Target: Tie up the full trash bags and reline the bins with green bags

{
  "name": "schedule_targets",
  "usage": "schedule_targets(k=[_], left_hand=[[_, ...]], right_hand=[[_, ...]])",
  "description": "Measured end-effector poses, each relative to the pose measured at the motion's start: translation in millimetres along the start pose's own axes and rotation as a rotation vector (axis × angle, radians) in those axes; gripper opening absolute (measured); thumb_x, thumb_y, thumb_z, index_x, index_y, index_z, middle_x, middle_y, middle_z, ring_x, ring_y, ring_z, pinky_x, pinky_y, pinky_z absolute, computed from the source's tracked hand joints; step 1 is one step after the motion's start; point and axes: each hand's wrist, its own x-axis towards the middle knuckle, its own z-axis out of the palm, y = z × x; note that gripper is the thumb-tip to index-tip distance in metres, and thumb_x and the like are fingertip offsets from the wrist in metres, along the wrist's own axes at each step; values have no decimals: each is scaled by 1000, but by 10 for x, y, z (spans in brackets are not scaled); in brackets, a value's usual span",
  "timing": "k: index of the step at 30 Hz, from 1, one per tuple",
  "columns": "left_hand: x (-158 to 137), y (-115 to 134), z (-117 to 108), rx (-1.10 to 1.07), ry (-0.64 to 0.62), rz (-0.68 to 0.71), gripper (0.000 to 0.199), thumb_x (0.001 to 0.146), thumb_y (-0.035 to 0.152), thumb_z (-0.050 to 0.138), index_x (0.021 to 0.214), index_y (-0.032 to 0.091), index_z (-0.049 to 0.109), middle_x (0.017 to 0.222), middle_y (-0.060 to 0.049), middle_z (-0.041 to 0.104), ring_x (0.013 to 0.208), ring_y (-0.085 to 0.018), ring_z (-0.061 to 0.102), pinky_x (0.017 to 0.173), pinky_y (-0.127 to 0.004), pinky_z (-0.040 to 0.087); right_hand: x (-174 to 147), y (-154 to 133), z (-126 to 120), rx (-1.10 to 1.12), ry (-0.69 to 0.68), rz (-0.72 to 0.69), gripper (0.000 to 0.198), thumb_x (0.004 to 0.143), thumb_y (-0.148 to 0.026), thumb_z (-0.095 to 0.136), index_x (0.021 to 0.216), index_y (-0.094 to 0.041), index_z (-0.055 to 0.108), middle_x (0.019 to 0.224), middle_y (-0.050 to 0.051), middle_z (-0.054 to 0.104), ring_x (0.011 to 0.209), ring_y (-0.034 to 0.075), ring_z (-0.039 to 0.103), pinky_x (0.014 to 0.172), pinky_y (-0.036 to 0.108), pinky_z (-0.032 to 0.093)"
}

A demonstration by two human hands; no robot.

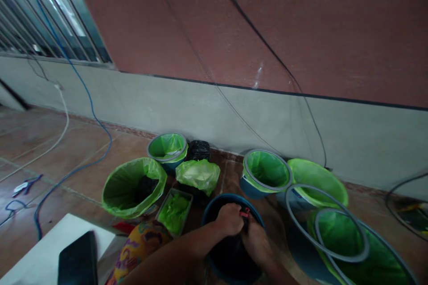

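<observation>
Dark item: one, with a small red piece [245, 213] at its upper end; the dark item [245, 223] is between the two hands, over the mouth of the bucket.
Left hand: the left hand [230, 219] reaches in from the lower left, forearm slanting up and across, knuckles uppermost; its fingers are curled nearly closed against the dark item.
Right hand: the right hand [257, 241] comes up from the bottom edge, forearm short in view and angled leftward; its fingers are bent round the dark item, the tips hidden.
Bucket: one, dark inside with a blue rim [230, 196], directly below the hands — its depth too dark to read.
Tray: one rectangular tray [163, 206] left of the bucket, holding crumpled green plastic.
Green-lined bins: at least five — a wide bin [115, 189] and a smaller bin [171, 167] at left; a ringed bin [251, 187], a broad-mouthed bin [334, 187] and a large bin [309, 256] at right.
Grey rings: two overlapping at right, a larger ring [290, 205] and a smaller ring [354, 258].
Bundles: one black bundle [199, 149] near the wall, one green bundle [197, 176] in front of it.
Knee: one, under patterned cloth [138, 249].
Phone: one dark phone [78, 258] on a white surface [47, 245].
Floor cables: one blue cable [90, 98], one white cable [67, 111].
</observation>
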Motion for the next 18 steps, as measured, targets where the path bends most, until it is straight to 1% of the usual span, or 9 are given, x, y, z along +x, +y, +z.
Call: schedule_targets(k=[3, 5, 6, 7, 10, 12, 14, 16, 18], left_hand=[[-57, 67, -190, -180, 106, 18, 30, 80, 16, 41, 93, 16, 69, 94, -7, 71, 90, -19, 64, 84, -28, 49], [-122, 104, -330, -319, 170, 103, 29, 80, 15, 41, 89, 17, 69, 88, -4, 71, 82, -16, 63, 78, -25, 49], [-161, 122, -403, -378, 206, 158, 27, 80, 15, 42, 87, 17, 68, 85, -3, 70, 80, -15, 63, 76, -24, 48], [-203, 140, -482, -424, 243, 211, 25, 80, 15, 44, 85, 17, 68, 83, -3, 70, 78, -15, 62, 73, -24, 48], [-341, 192, -772, -483, 353, 324, 18, 79, 16, 49, 84, 16, 67, 80, -2, 67, 75, -14, 60, 69, -23, 47], [-426, 210, -1028, -486, 436, 371, 19, 80, 19, 53, 92, 17, 67, 86, -3, 66, 79, -14, 60, 71, -24, 48], [-484, 189, -1318, -474, 521, 404, 27, 81, 24, 56, 106, 19, 64, 98, -4, 66, 90, -16, 60, 79, -26, 49], [-492, 106, -1606, -445, 589, 410, 39, 80, 26, 58, 119, 21, 57, 112, -5, 62, 98, -17, 59, 85, -28, 49], [-431, -54, -1844, -400, 645, 360, 49, 79, 28, 60, 126, 21, 51, 123, -7, 56, 98, -17, 59, 87, -31, 50]], right_hand=[[18, -92, -176, 35, 87, 2, 43, 83, -22, 36, 117, -11, 60, 106, 16, 70, 101, 26, 66, 89, 34, 49], [14, -131, -314, 95, 112, -1, 41, 81, -21, 35, 109, -13, 64, 97, 15, 72, 92, 26, 69, 83, 35, 51], [14, -150, -388, 147, 125, -13, 40, 81, -22, 36, 107, -14, 65, 96, 14, 72, 90, 26, 69, 82, 35, 52], [18, -172, -464, 209, 142, -37, 39, 80, -23, 37, 106, -15, 65, 98, 13, 72, 90, 26, 68, 83, 35, 52], [95, -309, -702, 404, 197, -148, 37, 80, -27, 44, 109, -17, 63, 111, 12, 69, 101, 24, 65, 94, 36, 47], [221, -483, -865, 511, 224, -216, 36, 79, -30, 50, 110, -17, 63, 113, 11, 68, 105, 23, 62, 98, 37, 44], [411, -712, -1027, 588, 252, -263, 35, 78, -32, 53, 107, -16, 64, 108, 11, 70, 100, 23, 63, 96, 38, 46], [657, -961, -1174, 631, 290, -305, 34, 78, -34, 54, 104, -16, 64, 102, 11, 71, 93, 23, 65, 90, 37, 48], [939, -1189, -1284, 622, 325, -329, 32, 77, -33, 52, 102, -17, 64, 100, 10, 71, 88, 22, 65, 87, 36, 48]])
